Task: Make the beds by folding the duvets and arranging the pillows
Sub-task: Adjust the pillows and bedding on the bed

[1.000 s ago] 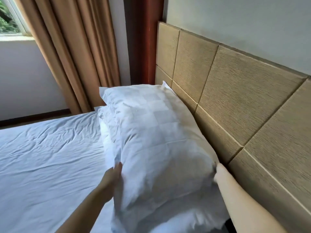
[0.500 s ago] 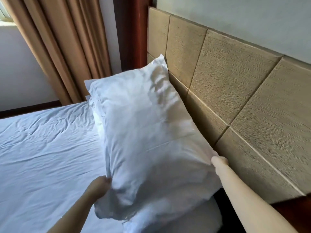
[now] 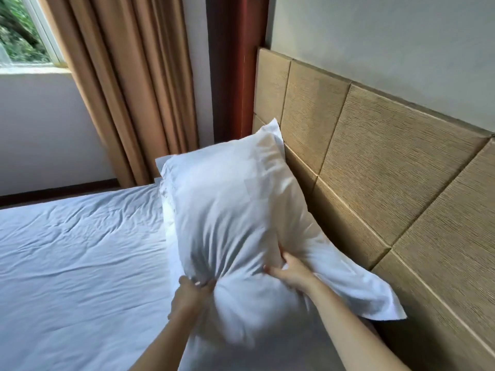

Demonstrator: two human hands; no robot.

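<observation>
- window (image 3: pixel 24 30) top l corner, green leaves outside, cut off by the pic edge.
- tan curtain (image 3: pixel 128 89) hangs next to it, down to the floor.
- white bed sheet (image 3: pixel 80 250) on the l, full of wrinkles.
- left hand (image 3: pixel 191 293) grips the near end of the pillow, fingers curled in, cloth bunched in them.
- white pillow (image 3: pixel 230 204) is at the head of the bed, leaning on the headboard. long side runs from the hands away along the headboard; far corner pokes up.
- a 2nd pillow (image 3: pixel 166 218) behind it, only a thin edge shows.
- near end of the pillow is blurry, hard to see.
- right hand (image 3: pixel 290 271) grabs the pillow too, thumb out, fingertips sunk in the cloth & hidden.
- both arms cut off at the bottom.
- tan headboard (image 3: pixel 375 156) on the r, square panels.
</observation>
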